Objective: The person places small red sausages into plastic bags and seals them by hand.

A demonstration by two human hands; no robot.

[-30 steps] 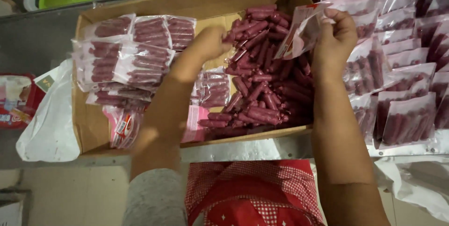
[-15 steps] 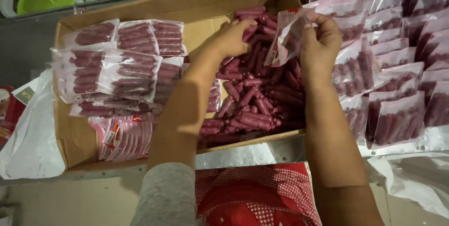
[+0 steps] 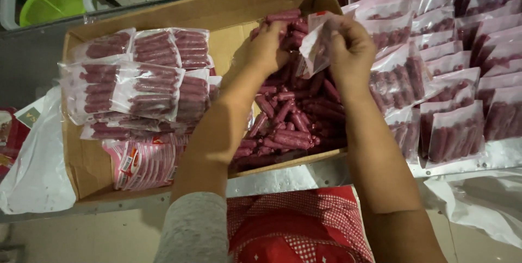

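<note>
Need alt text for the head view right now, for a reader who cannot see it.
Both hands, left hand and right hand, hold a clear plastic bag above loose red sausages in a cardboard box; filled packs lie stacked at its left.

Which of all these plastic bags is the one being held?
The clear bag pinched between both hands above the loose sausages; all the others lie flat, filled.

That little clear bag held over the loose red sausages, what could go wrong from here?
1. The clear bag hangs pinched by its top edge in the right hand; it might slip into the loose sausages.
2. The left hand works beside the bag mouth, so a sausage could miss and drop back.
3. The cardboard box looks to overhang the shelf's front edge, and may tip if leaned on.
</note>
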